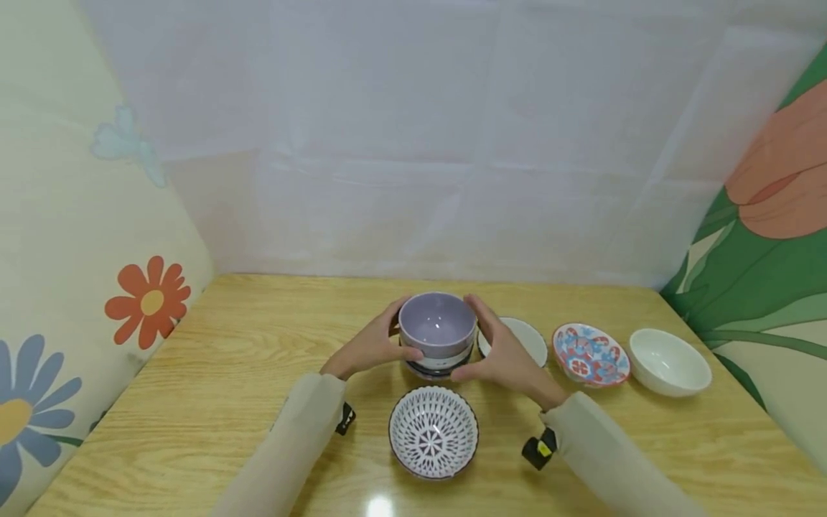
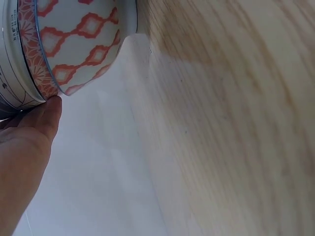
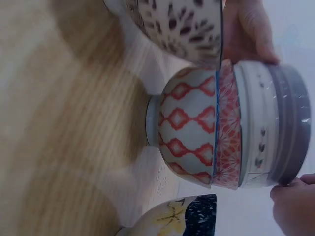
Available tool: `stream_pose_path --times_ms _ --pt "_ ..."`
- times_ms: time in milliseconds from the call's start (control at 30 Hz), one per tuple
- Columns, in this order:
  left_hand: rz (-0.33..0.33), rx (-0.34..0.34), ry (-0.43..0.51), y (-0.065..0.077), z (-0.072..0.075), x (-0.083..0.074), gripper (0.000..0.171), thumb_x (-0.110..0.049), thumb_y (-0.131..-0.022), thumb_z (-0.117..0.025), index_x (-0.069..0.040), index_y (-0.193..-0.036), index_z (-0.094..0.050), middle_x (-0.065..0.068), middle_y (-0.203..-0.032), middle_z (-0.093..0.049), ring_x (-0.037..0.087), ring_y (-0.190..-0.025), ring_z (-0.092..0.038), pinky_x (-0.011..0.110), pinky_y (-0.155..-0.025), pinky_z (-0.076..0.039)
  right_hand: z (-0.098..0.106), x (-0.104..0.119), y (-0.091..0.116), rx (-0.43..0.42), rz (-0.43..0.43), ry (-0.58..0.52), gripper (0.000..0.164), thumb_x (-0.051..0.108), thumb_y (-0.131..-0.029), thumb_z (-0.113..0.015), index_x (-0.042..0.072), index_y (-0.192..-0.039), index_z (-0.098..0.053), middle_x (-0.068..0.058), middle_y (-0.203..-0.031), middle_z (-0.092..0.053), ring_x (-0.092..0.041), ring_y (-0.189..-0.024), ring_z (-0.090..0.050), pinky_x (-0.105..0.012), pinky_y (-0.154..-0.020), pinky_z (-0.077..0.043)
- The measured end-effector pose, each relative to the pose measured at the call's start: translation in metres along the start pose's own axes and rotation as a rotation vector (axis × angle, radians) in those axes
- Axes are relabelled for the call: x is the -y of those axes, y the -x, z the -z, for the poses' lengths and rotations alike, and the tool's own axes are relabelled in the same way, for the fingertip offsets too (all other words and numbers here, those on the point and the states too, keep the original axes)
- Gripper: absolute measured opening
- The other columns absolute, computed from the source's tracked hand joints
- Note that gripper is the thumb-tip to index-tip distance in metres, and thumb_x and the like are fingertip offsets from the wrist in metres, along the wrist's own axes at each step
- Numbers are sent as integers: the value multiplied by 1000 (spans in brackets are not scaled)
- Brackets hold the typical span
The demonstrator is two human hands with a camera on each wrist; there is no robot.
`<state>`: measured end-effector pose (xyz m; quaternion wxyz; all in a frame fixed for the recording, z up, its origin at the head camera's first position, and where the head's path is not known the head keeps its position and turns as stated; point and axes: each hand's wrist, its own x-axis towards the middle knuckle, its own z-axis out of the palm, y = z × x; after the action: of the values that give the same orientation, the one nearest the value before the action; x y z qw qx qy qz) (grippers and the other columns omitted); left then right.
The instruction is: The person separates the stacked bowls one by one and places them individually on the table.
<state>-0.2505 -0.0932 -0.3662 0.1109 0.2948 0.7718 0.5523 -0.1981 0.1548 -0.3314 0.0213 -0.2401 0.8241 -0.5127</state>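
A purple bowl [image 1: 436,323] tops a stack at the middle of the table. Under it sit a white bowl [image 3: 258,123] with a small dark pattern and, lowest, bowls with red decoration, one with red diamonds [image 3: 187,120]. My left hand [image 1: 375,345] holds the purple bowl from the left, its thumb across the front and its other fingers partly hidden behind. On the opposite side my right hand [image 1: 500,355] curves round the same bowl, fingers at the rim and thumb lower down. Just in front of the stack stands a bowl with a dark petal pattern [image 1: 433,432].
Right of the stack, partly behind my right hand, is a white bowl with a dark rim [image 1: 526,341]. Farther right stand a red-and-blue patterned bowl [image 1: 591,355] and a plain white bowl [image 1: 670,362]. A white cloth [image 1: 388,179] hangs behind the wooden table [image 1: 258,323].
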Motion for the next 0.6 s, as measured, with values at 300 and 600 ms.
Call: stream_pose_path --times_ms 300,600 --pt "11 5 -5 0 -3 -1 94 -26 -79 -79 -12 -151 -19 11 -151 -32 31 -138 -34 50 -113 -32 -8 -19 -32 -5 -148 -77 124 12 -61 -90 9 -154 -8 -16 -150 -33 -35 -131 -41 -51 -110 -34" --pt "6 0 -6 1 0 -1 98 -30 -77 -80 -10 -151 -19 12 -151 -32 32 -137 -35 49 -113 -32 -13 -27 -33 -61 -59 -20 114 13 -61 -90 6 -151 -21 -18 -147 -38 -37 -128 -45 -52 -107 -38"
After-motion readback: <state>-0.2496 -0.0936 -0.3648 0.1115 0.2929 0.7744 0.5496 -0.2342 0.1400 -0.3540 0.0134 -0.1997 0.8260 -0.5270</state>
